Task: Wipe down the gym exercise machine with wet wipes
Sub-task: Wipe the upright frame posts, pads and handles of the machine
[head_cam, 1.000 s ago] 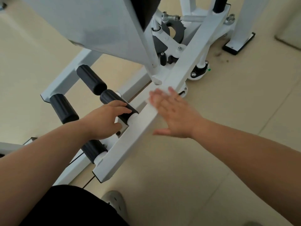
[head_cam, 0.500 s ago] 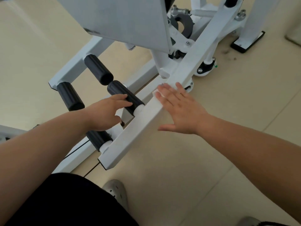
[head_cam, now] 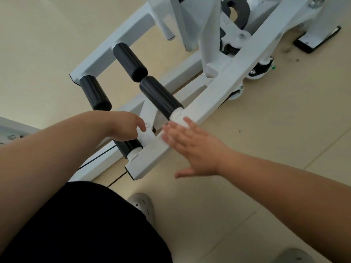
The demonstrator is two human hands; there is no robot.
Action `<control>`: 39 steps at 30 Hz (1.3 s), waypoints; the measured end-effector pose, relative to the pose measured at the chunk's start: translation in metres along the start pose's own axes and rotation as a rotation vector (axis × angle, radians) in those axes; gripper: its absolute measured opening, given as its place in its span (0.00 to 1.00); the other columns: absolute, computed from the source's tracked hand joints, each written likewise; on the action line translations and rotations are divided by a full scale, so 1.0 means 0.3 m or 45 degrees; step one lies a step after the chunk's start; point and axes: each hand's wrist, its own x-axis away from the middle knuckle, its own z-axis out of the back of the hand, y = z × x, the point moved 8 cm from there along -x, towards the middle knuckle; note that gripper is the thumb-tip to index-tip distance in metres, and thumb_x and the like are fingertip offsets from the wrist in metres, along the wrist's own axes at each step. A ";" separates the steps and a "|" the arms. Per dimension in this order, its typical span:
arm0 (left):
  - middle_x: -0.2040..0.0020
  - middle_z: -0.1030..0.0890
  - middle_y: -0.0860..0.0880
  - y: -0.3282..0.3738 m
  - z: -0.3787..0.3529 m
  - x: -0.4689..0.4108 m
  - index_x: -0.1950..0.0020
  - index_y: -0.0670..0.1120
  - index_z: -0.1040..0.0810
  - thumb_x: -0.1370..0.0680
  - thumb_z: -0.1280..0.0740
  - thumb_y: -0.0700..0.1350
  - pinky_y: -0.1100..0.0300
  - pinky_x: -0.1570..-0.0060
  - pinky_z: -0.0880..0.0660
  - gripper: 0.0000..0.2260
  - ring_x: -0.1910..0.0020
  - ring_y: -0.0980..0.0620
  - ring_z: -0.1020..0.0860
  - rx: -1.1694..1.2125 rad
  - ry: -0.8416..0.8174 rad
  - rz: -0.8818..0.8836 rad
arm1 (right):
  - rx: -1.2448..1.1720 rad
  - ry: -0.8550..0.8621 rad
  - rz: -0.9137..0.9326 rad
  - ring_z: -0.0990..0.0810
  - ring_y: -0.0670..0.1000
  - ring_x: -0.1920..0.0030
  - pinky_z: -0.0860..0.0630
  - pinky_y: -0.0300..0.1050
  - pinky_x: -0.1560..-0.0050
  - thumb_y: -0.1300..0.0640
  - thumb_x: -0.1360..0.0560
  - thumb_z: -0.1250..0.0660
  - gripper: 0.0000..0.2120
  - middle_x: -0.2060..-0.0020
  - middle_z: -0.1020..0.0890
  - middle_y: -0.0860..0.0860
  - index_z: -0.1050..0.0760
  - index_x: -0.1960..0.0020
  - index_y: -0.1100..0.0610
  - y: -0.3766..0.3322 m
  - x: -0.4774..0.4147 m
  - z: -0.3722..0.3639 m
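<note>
wet wipe [head_cam: 181,123] lies pressed beneath flat, spread right hand [head_cam: 191,147] on white bar [head_cam: 218,95].

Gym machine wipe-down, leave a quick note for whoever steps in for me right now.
Right hand: flat, fingers spread, pressing a white wipe on the near end of the white bar.
Left hand: loosely curled by the nearest black roller pad; not gripping anything visible.
Done: cannot be judged from the surfaces.
Left: the bar's end, the four black pads, the rest of the frame.
</note>
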 end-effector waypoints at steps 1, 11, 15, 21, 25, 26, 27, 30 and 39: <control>0.25 0.30 0.50 -0.002 -0.002 0.003 0.26 0.56 0.29 0.19 0.41 0.39 0.53 0.29 0.35 0.23 0.28 0.48 0.31 0.008 0.000 -0.001 | 0.021 0.021 -0.063 0.62 0.59 0.17 0.60 0.63 0.19 0.22 0.24 0.56 0.52 0.17 0.59 0.59 0.61 0.16 0.59 0.062 0.010 0.016; 0.31 0.25 0.53 -0.071 -0.003 0.039 0.30 0.54 0.24 0.21 0.43 0.35 0.56 0.33 0.34 0.24 0.37 0.50 0.29 0.024 -0.010 0.019 | -0.101 -0.109 -0.071 0.69 0.62 0.20 0.65 0.64 0.21 0.20 0.25 0.60 0.55 0.19 0.64 0.62 0.67 0.18 0.63 -0.120 -0.055 0.010; 0.33 0.24 0.52 -0.079 -0.011 0.044 0.31 0.54 0.23 0.20 0.43 0.36 0.57 0.34 0.33 0.23 0.37 0.51 0.28 0.033 -0.003 0.001 | -0.120 -0.157 0.160 0.68 0.60 0.19 0.67 0.62 0.20 0.24 0.23 0.55 0.51 0.18 0.63 0.59 0.65 0.17 0.60 -0.290 -0.109 -0.015; 0.37 0.27 0.53 -0.101 -0.021 0.056 0.30 0.55 0.25 0.19 0.44 0.35 0.54 0.32 0.35 0.23 0.40 0.51 0.31 0.039 -0.032 -0.026 | 0.048 -0.078 -0.104 0.64 0.60 0.18 0.61 0.65 0.20 0.22 0.24 0.59 0.52 0.17 0.60 0.59 0.63 0.17 0.60 -0.015 -0.069 0.033; 0.31 0.26 0.52 -0.095 -0.012 0.059 0.28 0.54 0.25 0.19 0.44 0.35 0.53 0.31 0.34 0.24 0.33 0.49 0.29 0.061 -0.028 -0.040 | 0.028 -0.099 -0.276 0.63 0.62 0.18 0.60 0.66 0.20 0.20 0.25 0.61 0.55 0.17 0.57 0.62 0.60 0.17 0.63 -0.004 -0.067 0.039; 0.31 0.26 0.52 -0.094 -0.011 0.054 0.29 0.54 0.25 0.19 0.44 0.35 0.53 0.31 0.34 0.24 0.33 0.48 0.29 0.057 -0.025 -0.037 | -0.028 -0.105 -0.240 0.64 0.63 0.18 0.61 0.66 0.20 0.20 0.25 0.59 0.55 0.18 0.58 0.62 0.61 0.17 0.63 -0.060 -0.083 0.026; 0.31 0.26 0.52 -0.093 -0.010 0.050 0.29 0.54 0.24 0.20 0.44 0.35 0.54 0.31 0.33 0.24 0.34 0.48 0.28 0.062 -0.021 -0.034 | -0.079 -0.114 -0.155 0.64 0.63 0.18 0.62 0.66 0.20 0.21 0.25 0.57 0.55 0.18 0.58 0.63 0.62 0.17 0.64 -0.136 -0.099 0.009; 0.31 0.25 0.51 -0.091 -0.007 0.042 0.30 0.54 0.24 0.20 0.44 0.35 0.55 0.33 0.31 0.24 0.36 0.49 0.28 0.062 -0.006 -0.031 | -0.125 -0.113 0.199 0.65 0.63 0.19 0.65 0.64 0.21 0.23 0.24 0.53 0.54 0.18 0.60 0.62 0.64 0.18 0.63 -0.385 -0.115 -0.051; 0.24 0.31 0.48 -0.030 -0.028 0.042 0.23 0.55 0.34 0.19 0.45 0.36 0.53 0.30 0.35 0.26 0.27 0.46 0.32 -0.001 -0.058 -0.064 | 0.155 -0.009 -0.206 0.63 0.60 0.18 0.61 0.67 0.20 0.23 0.23 0.57 0.51 0.17 0.60 0.58 0.63 0.17 0.59 0.054 -0.021 0.029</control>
